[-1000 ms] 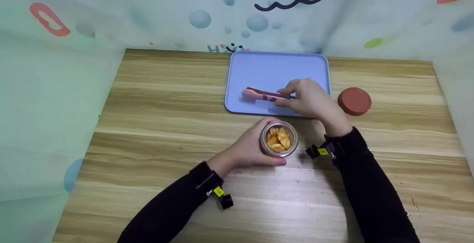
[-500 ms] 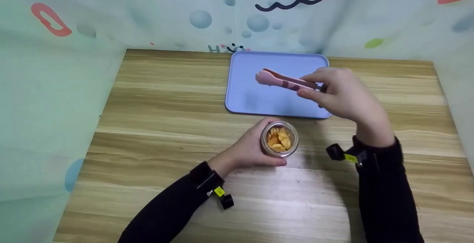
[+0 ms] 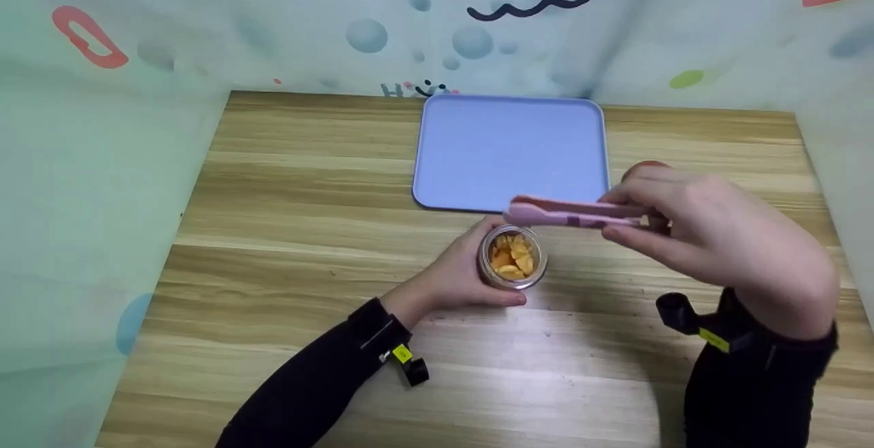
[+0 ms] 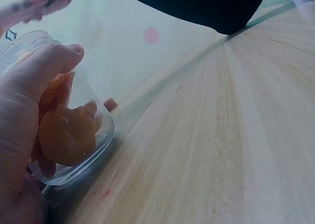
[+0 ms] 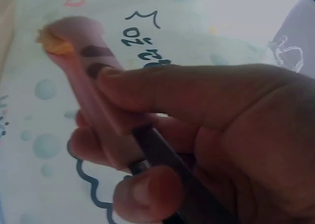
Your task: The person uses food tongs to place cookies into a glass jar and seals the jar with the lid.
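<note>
My left hand [image 3: 471, 267] is wrapped round a clear glass jar [image 3: 484, 272], which stands uncapped on the table. Orange-yellow chips [image 3: 513, 257] fill part of it; through the glass in the left wrist view, a large curved chip [image 4: 69, 135] shows near the bottom. With thumb and fingers, my right hand [image 3: 717, 229] grips pink tongs [image 3: 567, 214], raised and lying sideways. Their tips overlap the jar's far rim in the head view. Between the tips, the right wrist view shows a yellow-orange piece [image 5: 55, 43].
A blue rectangular tray [image 3: 509, 147] lies at the back of the wooden table [image 3: 307, 195], behind the jar. The red-brown lid [image 3: 645, 166] is mostly hidden by my right hand. Printed cloth [image 3: 307, 38] walls in the back and sides.
My right hand has lifted the tongs off the tray, drawn them to the right and brought them nearer, so their tips are now by the jar. The left hand and jar have stayed put.
</note>
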The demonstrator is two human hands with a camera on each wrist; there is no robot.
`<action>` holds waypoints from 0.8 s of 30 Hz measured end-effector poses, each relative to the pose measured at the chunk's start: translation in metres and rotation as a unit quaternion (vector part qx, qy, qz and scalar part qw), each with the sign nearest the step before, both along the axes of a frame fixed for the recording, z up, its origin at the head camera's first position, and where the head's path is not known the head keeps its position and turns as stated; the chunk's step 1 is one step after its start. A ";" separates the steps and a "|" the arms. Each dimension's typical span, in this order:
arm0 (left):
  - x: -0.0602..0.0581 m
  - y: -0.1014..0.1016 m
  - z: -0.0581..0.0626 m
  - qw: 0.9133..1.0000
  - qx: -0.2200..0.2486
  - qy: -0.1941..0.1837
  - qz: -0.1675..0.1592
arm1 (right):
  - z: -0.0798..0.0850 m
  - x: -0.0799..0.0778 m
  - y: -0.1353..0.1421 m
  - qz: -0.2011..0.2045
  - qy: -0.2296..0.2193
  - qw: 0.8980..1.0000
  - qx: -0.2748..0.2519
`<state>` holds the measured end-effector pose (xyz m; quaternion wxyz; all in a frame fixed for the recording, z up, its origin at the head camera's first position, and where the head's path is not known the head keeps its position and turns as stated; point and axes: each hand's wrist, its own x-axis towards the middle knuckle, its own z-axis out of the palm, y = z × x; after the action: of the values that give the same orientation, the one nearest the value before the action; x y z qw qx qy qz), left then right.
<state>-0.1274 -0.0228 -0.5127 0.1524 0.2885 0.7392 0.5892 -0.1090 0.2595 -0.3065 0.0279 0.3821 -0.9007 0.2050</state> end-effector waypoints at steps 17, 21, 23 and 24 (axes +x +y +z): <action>-0.001 0.000 -0.001 1.000 0.015 0.006 -0.018 | -0.002 0.025 -0.020 -0.039 0.037 0.997 0.063; -0.001 0.001 -0.002 1.000 0.016 0.010 -0.018 | -0.004 0.025 -0.024 -0.054 0.024 0.996 0.074; 0.000 0.001 -0.001 1.000 0.009 0.012 -0.014 | -0.005 0.024 -0.025 -0.061 0.009 0.995 0.076; 0.000 0.001 -0.001 1.000 0.006 0.010 -0.012 | -0.006 0.023 -0.025 -0.063 0.001 0.995 0.077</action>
<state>-0.1274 -0.0222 -0.5137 0.1501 0.3045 0.7339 0.5883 -0.0857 0.2346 -0.3125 0.0120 0.3254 -0.9362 0.1324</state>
